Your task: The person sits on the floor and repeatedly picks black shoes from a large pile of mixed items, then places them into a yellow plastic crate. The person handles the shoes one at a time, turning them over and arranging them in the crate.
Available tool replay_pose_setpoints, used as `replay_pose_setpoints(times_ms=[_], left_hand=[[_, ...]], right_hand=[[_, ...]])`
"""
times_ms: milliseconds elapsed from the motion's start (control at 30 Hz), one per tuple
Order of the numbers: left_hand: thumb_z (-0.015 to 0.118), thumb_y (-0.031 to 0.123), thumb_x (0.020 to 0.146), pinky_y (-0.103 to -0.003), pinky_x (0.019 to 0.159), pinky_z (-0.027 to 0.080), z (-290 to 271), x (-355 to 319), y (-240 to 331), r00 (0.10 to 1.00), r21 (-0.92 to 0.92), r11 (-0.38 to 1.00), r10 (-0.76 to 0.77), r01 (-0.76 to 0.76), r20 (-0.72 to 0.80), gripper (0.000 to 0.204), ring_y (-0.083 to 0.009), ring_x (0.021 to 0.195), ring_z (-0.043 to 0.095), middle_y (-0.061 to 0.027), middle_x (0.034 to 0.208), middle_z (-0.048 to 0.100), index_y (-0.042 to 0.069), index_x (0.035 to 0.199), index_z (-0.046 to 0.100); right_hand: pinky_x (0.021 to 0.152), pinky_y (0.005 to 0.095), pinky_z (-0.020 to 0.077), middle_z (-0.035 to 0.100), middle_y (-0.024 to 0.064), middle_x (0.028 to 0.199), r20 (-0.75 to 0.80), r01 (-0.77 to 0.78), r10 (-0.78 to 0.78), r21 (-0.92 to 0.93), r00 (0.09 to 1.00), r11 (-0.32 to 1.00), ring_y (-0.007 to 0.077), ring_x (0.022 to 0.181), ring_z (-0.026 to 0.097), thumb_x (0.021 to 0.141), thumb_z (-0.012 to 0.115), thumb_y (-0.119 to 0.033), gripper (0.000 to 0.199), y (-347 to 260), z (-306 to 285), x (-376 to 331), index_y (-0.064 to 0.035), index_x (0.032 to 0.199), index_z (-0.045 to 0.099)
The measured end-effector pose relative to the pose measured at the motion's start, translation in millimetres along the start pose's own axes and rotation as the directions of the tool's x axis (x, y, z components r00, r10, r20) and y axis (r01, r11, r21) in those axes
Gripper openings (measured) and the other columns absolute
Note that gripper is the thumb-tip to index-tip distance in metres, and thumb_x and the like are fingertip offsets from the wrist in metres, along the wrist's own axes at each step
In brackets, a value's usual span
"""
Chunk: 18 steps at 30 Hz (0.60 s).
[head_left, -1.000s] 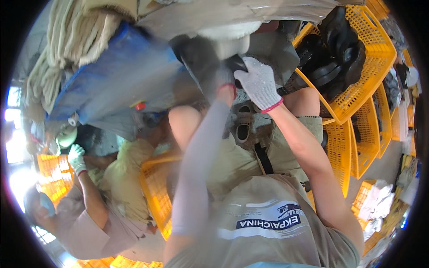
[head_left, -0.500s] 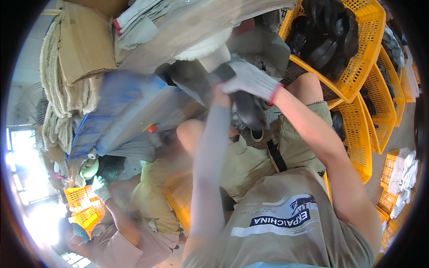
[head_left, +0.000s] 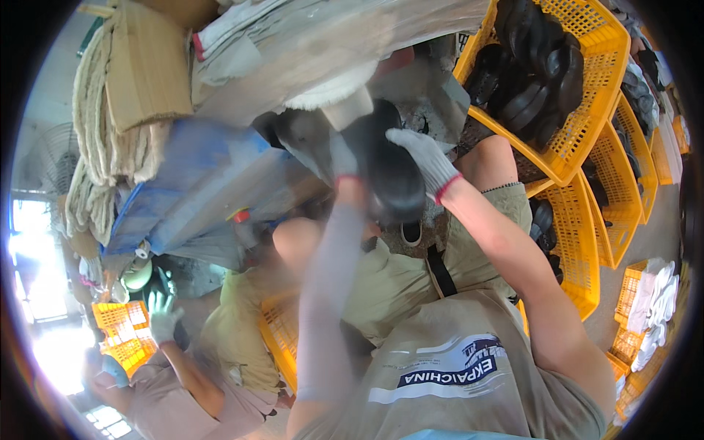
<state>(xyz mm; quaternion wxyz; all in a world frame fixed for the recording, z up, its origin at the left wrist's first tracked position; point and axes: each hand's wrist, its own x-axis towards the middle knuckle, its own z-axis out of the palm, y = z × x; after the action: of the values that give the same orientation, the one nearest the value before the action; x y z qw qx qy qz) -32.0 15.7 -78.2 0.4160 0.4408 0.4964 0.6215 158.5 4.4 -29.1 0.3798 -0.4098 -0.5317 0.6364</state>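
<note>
A black shoe [head_left: 396,180], blurred by motion, is between my two gloved hands, just below a white fluffy buffing wheel [head_left: 334,92]. My left hand [head_left: 343,158] is closed along the shoe's left side; its fingers are smeared and partly hidden. On the other side, my right hand [head_left: 424,152] grips the shoe's right edge with its fingers pressed together. Both gloves are white knit with red cuffs. A pale block-like part [head_left: 348,110] sits under the wheel, close to the shoe's upper end. I cannot tell whether the shoe touches the wheel.
A yellow crate [head_left: 598,95] of black shoes stands tilted at upper right, with more yellow crates [head_left: 579,242] below it. Blue sheeting [head_left: 176,176] slopes to the left, beside stacked white pads [head_left: 92,125]. At lower left, a co-worker's gloved hand [head_left: 163,317] is raised near another crate [head_left: 121,323].
The shoe has turned and now hangs more upright, its lower end further left. My right hand has moved lower along it. The co-worker's hand now has its fingers spread.
</note>
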Motion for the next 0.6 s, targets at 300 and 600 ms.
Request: replay_pose_setpoints(times_ms=[300,600], left_hand=[[0.046,0.027,0.117,-0.035,0.104,0.055,6,-24,19,0.977,-0.364,0.908,-0.174,0.208,0.125,0.041,-0.0246,0.115,0.067,-0.0129,0.124,0.07,-0.005,0.138,0.061],[0.039,0.021,0.118,-0.04,0.113,0.052,-39,-6,31,0.998,-0.305,0.951,0.059,-0.052,0.012,0.041,-0.0291,0.126,0.067,-0.015,0.137,0.071,-0.006,0.134,0.064]], right_hand=[[0.095,0.0397,0.0552,0.078,0.0189,0.117,-0.027,-0.109,0.109,0.001,0.994,0.994,0.024,0.108,0.073,0.094,0.073,-0.033,0.045,-53,-4,-35,0.0036,0.12,0.075],[0.085,0.0513,0.0563,0.074,0.0291,0.106,0.359,0.391,-0.179,-0.697,0.916,0.601,0.0474,0.103,0.072,0.1,0.062,-0.032,0.026,-108,26,3,-0.0157,0.108,0.08]])
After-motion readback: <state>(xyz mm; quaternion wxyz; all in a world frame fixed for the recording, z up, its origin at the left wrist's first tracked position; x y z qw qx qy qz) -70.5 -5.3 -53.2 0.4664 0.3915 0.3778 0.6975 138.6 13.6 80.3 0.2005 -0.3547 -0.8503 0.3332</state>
